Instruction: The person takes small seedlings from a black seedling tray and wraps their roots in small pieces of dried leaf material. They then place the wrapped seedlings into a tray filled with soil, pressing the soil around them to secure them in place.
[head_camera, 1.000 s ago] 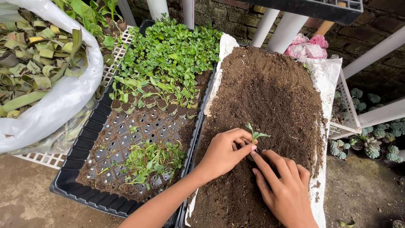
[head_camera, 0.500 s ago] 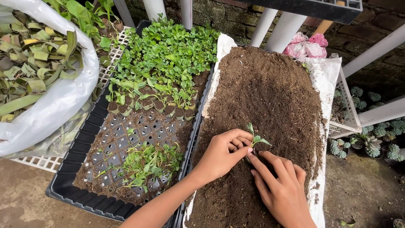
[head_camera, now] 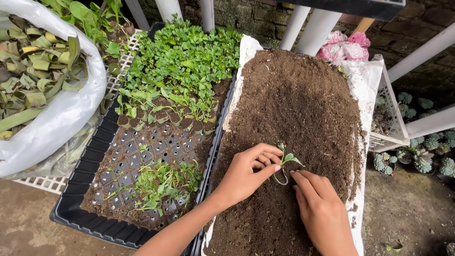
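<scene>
Green seedling (head_camera: 287, 158) upright in soil (head_camera: 298, 104) | left hand (head_camera: 249, 173) pinches its thin stem low | right hand (head_camera: 320, 208) fingers together, pressing soil beside | likely light, soft, easily snapped; grip near base.

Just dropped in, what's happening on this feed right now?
A person's left hand pinches a small green seedling upright over a bed of loose brown soil, which lies on a white sheet. The right hand rests on the soil beside it, fingers by the stem's base. To the left, a black seedling tray is part filled with young plants.
</scene>
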